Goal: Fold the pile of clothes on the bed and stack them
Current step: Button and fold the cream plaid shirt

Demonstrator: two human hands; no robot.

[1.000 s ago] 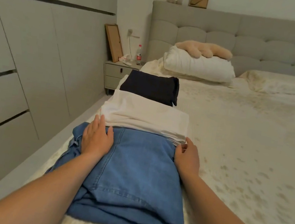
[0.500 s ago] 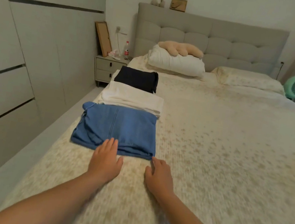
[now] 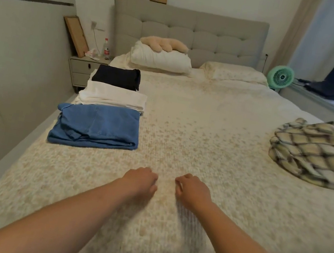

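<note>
Bed (image 3: 204,132), 3 folded garments (image 3: 99,126) in row, left hand (image 3: 141,180), right hand (image 3: 192,190) loosely curled, empty

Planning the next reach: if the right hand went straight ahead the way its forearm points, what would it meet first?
Probably only bare bedspread for a long way. The right hand points up the middle of the bed, between the folded jeans and the plaid garment. Depth is unclear, but neither seems to lie in that line.

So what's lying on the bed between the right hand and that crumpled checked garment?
Nothing: in the head view, only bare speckled bedspread stretches from the right hand to the checked garment, which lies unfolded near the bed's right edge.
</note>
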